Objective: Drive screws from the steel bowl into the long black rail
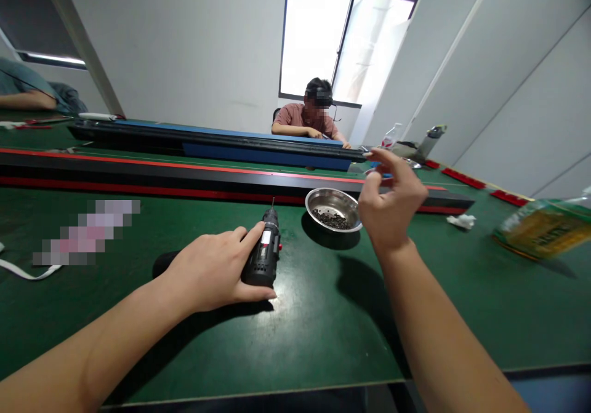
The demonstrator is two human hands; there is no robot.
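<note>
My left hand (217,268) is wrapped over a black cordless drill (264,259) that lies on the green table. The drill's thin bit points away from me, toward a long black bar with red edges. Part of the drill's handle shows to the left, under my wrist. My right hand (392,200) is raised beside the right rim of a round metal bowl (315,217). Its index finger reaches out to the left, apart from the thumb, and no object shows between them. Small dark screws (333,220) lie in the bottom of the bowl.
The black bar (184,176) stretches across the table (305,345), with a second long bar (207,139) behind it. A yellow-green plastic bag (545,228) and crumpled tissue (462,221) lie at right. A co-worker (300,117) sits opposite; another person's arm (28,100) shows far left.
</note>
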